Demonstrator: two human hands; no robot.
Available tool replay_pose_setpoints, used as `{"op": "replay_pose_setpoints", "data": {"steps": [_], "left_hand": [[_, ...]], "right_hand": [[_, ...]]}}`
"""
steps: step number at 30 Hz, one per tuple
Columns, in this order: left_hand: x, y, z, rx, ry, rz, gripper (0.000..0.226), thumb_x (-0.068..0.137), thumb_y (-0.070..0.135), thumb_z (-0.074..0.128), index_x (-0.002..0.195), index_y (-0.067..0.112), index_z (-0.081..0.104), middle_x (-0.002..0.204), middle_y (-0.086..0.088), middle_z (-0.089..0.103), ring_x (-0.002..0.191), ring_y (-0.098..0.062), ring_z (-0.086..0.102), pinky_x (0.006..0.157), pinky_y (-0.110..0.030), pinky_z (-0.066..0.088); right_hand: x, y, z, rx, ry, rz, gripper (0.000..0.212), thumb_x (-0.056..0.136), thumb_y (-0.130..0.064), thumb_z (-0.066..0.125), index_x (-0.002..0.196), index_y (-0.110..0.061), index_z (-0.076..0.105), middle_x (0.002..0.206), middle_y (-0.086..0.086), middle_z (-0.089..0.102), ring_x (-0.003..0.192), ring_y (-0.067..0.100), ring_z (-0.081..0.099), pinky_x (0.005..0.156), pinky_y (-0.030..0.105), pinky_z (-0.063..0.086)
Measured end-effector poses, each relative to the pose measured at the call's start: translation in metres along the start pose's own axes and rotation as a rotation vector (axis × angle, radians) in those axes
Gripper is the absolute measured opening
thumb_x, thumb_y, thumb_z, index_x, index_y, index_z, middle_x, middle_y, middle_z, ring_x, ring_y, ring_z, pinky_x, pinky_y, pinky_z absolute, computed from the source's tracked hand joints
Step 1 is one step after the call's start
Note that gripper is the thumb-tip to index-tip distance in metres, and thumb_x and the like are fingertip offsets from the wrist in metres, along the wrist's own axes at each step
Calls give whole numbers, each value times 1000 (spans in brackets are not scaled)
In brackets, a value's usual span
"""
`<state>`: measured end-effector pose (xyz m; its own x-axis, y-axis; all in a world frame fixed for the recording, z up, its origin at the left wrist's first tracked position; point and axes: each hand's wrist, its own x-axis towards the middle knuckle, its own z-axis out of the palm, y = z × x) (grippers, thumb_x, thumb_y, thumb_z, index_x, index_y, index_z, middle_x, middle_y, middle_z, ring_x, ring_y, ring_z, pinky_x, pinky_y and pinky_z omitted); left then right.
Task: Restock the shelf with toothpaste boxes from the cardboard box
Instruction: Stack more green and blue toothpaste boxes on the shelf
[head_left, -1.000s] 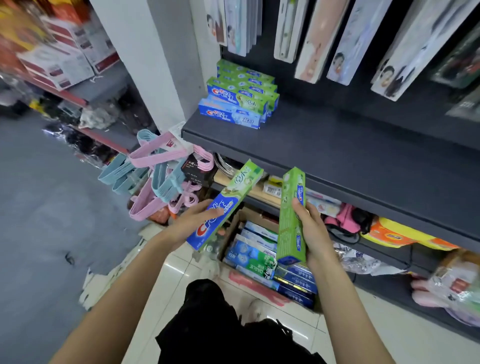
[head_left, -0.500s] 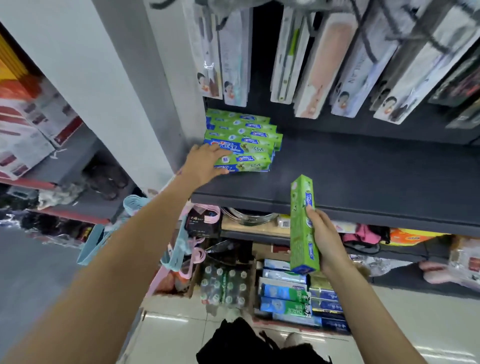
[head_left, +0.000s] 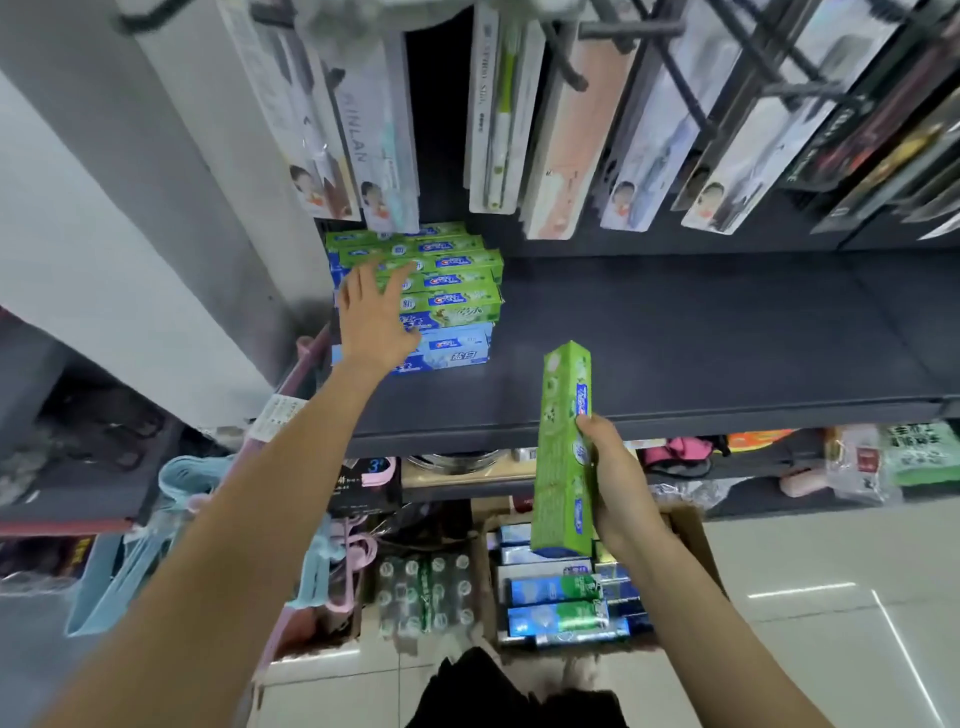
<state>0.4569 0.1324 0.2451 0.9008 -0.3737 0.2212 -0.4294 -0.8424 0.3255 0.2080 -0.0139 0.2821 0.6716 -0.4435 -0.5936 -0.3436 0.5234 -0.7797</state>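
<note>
Your left hand (head_left: 375, 317): fingers spread flat over the stacked toothpaste boxes (head_left: 452, 296) (blue one reads "盐白") on the shelf (head_left: 675, 353). Your right hand (head_left: 618, 488): fingers wrapped round an upright green toothpaste box (head_left: 563, 447), above the cardboard box (head_left: 693, 530).

"XINLAN" down a hanging toothbrush pack (head_left: 363, 140) above the toothpaste stack (head_left: 447, 291), "盐白" on the stack's bottom blue box (head_left: 452, 356), other print too blurred to read

Green toothpaste box (head_left: 563, 457); dark grey shelf (head_left: 701, 338); pink, blue hangers (head_left: 171, 499).
</note>
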Motion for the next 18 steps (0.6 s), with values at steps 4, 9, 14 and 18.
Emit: {"op": "replay_pose_setpoints", "data": {"steps": [4,9,14,18], "left_hand": [[-59,57,-40,-715,-212,-53,57,82,34,70,132,28,45,133,3,48,116,-11,50,101,-31,38],[-127,85,-59,-299,-546,196,75,70,50,74,135,38,36,126,14,52,112,-9,55,93,-34,45],[-111,54,-74,-726,-847,-28,48,82,17,73,119,42,53,111,11,64,96,-5,63,84,-18,51],[-99,41,-72,-689,-954,8,51,85,15,69,127,39,52,122,11,61,103,-4,62,88,-20,50]], "right_hand": [[4,0,10,20,-39,-38,22,91,-20,59,111,-18,49,98,4,62,89,24,61,70,38,54],[5,-2,25,-7,-80,-86,45,88,-20,66,121,-8,38,112,13,63,92,25,67,71,40,60],[6,-13,3,18,-178,-26,25,95,-35,52,111,-16,45,99,7,65,82,22,70,70,38,58],[15,-26,-14,-214,-179,-192,29,93,-18,59,120,-20,48,106,0,63,88,19,67,72,29,56]]}}
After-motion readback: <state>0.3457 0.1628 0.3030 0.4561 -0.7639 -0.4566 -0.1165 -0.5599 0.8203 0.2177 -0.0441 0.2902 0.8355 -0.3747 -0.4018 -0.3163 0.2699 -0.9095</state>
